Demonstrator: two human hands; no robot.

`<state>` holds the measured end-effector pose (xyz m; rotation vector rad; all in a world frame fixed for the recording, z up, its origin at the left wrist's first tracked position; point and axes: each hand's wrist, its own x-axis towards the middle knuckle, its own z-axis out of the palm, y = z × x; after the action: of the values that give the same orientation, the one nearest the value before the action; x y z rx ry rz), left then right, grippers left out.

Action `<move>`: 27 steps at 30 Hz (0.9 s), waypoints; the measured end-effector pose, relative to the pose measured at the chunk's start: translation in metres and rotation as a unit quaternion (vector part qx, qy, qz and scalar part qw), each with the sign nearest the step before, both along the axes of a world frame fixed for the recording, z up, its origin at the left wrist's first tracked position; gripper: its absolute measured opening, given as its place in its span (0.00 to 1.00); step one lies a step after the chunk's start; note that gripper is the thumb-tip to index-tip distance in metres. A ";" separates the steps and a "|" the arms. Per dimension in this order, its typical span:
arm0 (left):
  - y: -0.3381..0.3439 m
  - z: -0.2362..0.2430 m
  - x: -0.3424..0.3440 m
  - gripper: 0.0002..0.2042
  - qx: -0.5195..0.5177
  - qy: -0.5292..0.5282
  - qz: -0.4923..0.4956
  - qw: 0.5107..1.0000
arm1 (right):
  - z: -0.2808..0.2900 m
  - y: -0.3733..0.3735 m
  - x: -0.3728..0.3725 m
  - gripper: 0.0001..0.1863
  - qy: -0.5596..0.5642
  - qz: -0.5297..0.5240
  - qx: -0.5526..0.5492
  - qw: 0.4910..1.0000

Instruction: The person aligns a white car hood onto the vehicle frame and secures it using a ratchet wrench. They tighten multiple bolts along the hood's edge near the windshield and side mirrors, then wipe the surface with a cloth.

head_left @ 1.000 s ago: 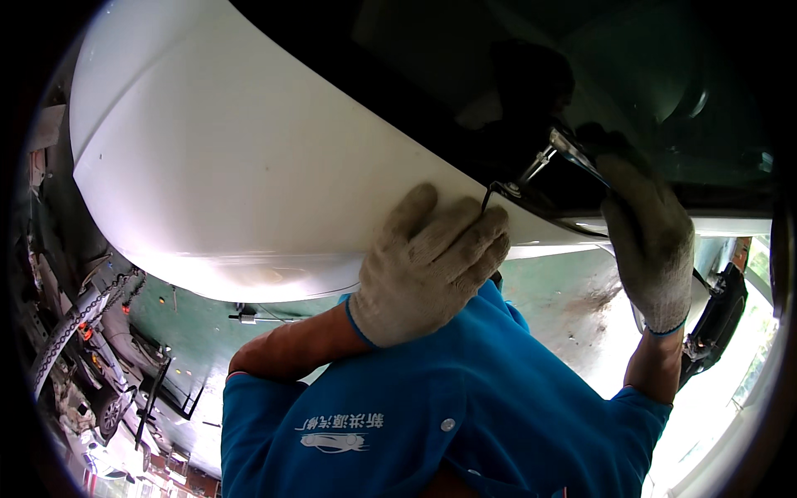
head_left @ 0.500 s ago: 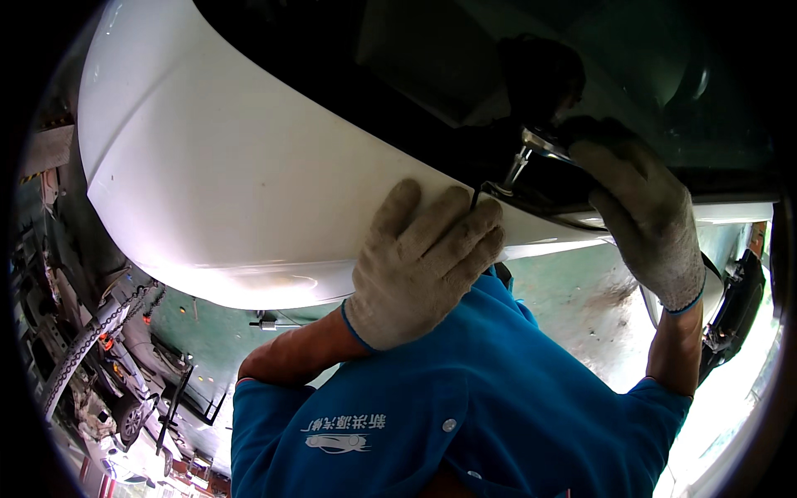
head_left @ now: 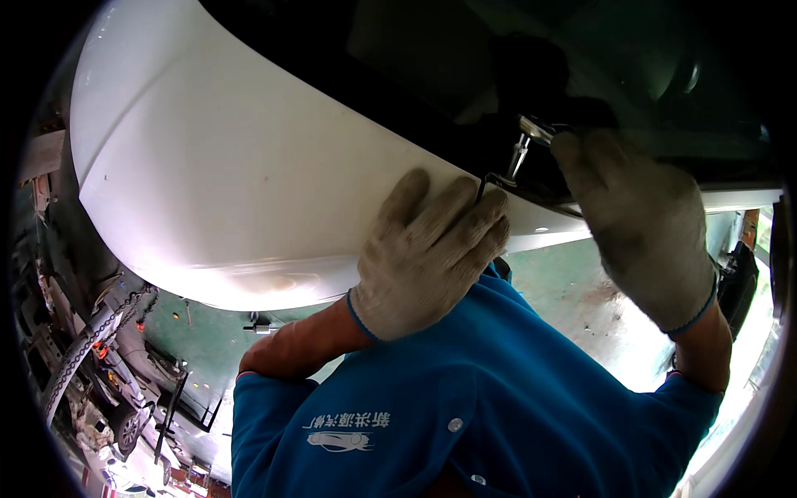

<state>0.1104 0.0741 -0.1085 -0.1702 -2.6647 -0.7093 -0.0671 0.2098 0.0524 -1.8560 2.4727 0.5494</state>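
Observation:
A silver ratchet wrench point(head_left: 536, 129) with a socket extension point(head_left: 517, 158) stands over the dark gap beside the glass, its lower end at the edge of a white car panel point(head_left: 224, 174). My right hand point(head_left: 643, 224), in a pale knitted work glove, has its fingertips closed at the ratchet's handle, which they mostly hide. My left hand point(head_left: 432, 257), gloved the same way, lies on the white panel with its fingers stretched out, just left of the socket's foot. A narrow black seam point(head_left: 481, 189) runs by its fingertips. What the socket sits on is too small to make out.
Dark car glass point(head_left: 623, 66) spreads beyond the ratchet. At the lower left are a chain point(head_left: 87, 357), a wheel point(head_left: 127, 432) and assorted car parts. Green floor point(head_left: 556, 290) shows below the panel, and a black part point(head_left: 737, 290) stands at the right.
My right hand and forearm have swung to the right and toward me, with the fingertips still at the ratchet handle. My left hand stays on the panel; the whole view has shifted slightly.

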 end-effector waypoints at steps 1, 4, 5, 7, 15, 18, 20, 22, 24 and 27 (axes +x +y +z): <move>0.000 -0.001 0.002 0.16 -0.004 -0.002 -0.002 1.000 | 0.004 -0.006 0.006 0.16 0.014 0.004 0.007 1.000; 0.003 -0.009 0.004 0.16 0.003 0.009 0.010 1.000 | 0.008 -0.022 0.020 0.14 0.009 -0.049 0.073 0.996; 0.005 -0.011 0.004 0.16 0.005 0.004 0.016 1.000 | 0.009 -0.026 0.024 0.14 -0.004 -0.060 0.085 0.995; 0.007 -0.013 0.004 0.15 -0.004 -0.009 0.012 1.000 | 0.013 -0.031 0.031 0.14 -0.034 -0.123 0.152 0.980; 0.001 -0.002 -0.008 0.12 0.004 0.061 0.018 0.998 | 0.002 0.008 0.000 0.22 -0.037 0.004 -0.039 0.999; -0.002 0.000 -0.013 0.12 -0.014 0.087 0.021 0.996 | -0.013 0.024 -0.017 0.25 -0.062 0.050 -0.094 0.992; -0.005 0.001 -0.012 0.14 -0.018 0.079 0.003 0.997 | -0.015 0.027 -0.021 0.25 -0.066 0.024 -0.048 0.996; -0.006 0.002 -0.011 0.15 -0.022 0.071 -0.001 0.997 | -0.011 0.022 -0.017 0.25 -0.058 0.020 -0.029 0.998; -0.005 0.005 -0.009 0.16 -0.023 0.063 0.007 0.998 | -0.002 0.011 -0.007 0.24 -0.036 0.006 0.005 0.999; -0.003 0.007 -0.010 0.15 -0.004 0.062 0.011 0.998 | 0.011 -0.013 0.005 0.22 -0.016 0.011 0.030 0.999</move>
<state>0.1001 0.0707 -0.1020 -0.1817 -2.5482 -0.6601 -0.0616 0.1967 0.0631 -1.8566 2.3914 0.5836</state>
